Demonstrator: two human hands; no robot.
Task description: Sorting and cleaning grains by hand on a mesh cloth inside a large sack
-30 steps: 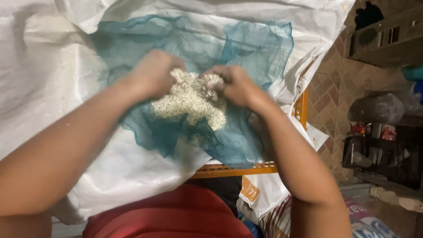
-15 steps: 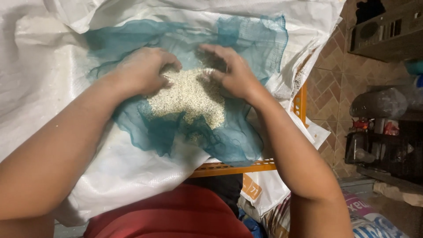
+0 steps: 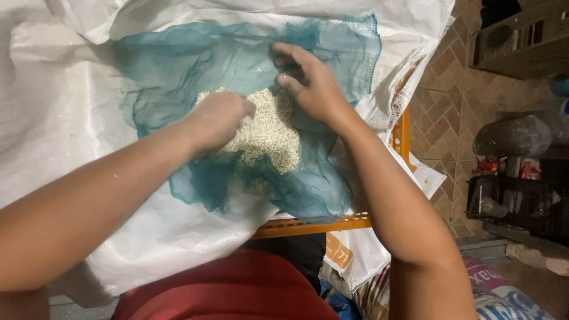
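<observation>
On the teal mesh cloth lay a heap of pale grains — at its middle. Left hand rested curled on the heap's left side; whether it gripped grains, I cannot tell. Right hand lay at the heap's upper right, fingers loosely spread, holding nothing — the white sheet spread beneath the cloth.

Head camera, looking straight down

It sits close above the left hand and right hand, with floor tiles just right of them.
</observation>
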